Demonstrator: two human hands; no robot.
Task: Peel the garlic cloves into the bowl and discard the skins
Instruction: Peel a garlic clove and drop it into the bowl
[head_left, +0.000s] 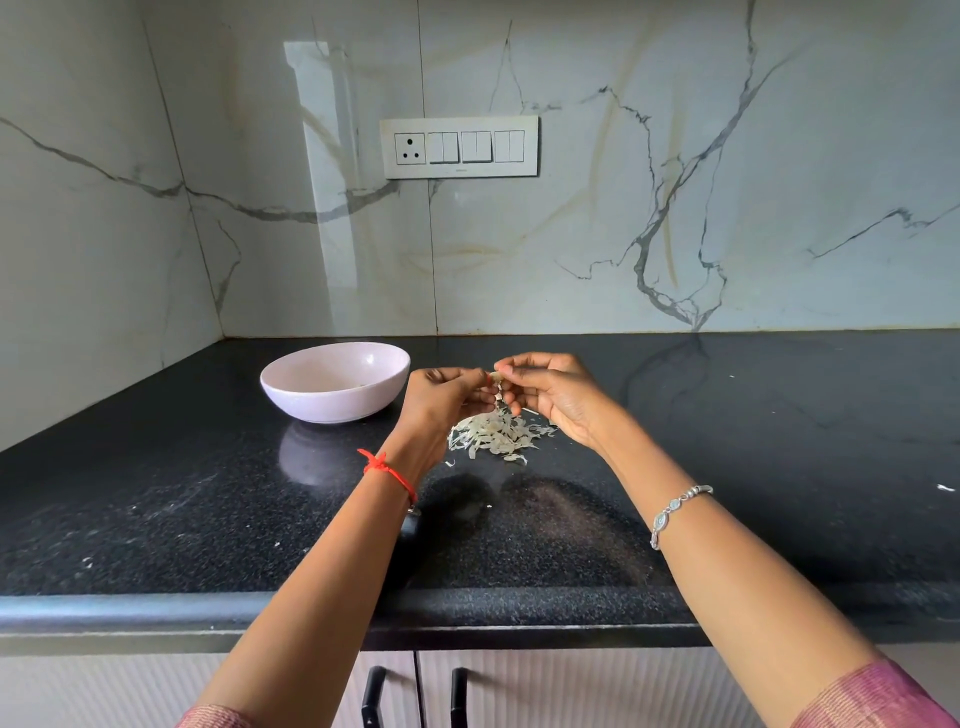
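Head view:
- Both forearms are extended forward over the black granite countertop (208, 493), and the hands are brought together above it, just right of the bowl.
- The left hand (441, 397) is seen from the back, knuckles up, fingers curled inward. Its fingertips are closed on a skin strip (499, 398) at the clove.
- The right hand (550, 395) is turned palm-left. A garlic clove (496, 375) is pinched between its thumb and forefinger, and the other fingers are curled loosely below.
- The clove is small, pale and mostly hidden by the fingertips. How far it is peeled cannot be told. The skin strip hangs down from it between the hands.
- A skin pile (496, 436) of thin, whitish, papery flakes lies on the countertop directly under the hands. A few stray flakes are scattered near it.
- A pale pink bowl (332, 408) stands upright on the countertop to the left of the left hand, apart from it. Its contents cannot be made out.
- A red thread (387, 467) is worn on the left wrist and a silver bracelet (675, 512) on the right.
- A switch plate (460, 147) is mounted on the marble wall behind.
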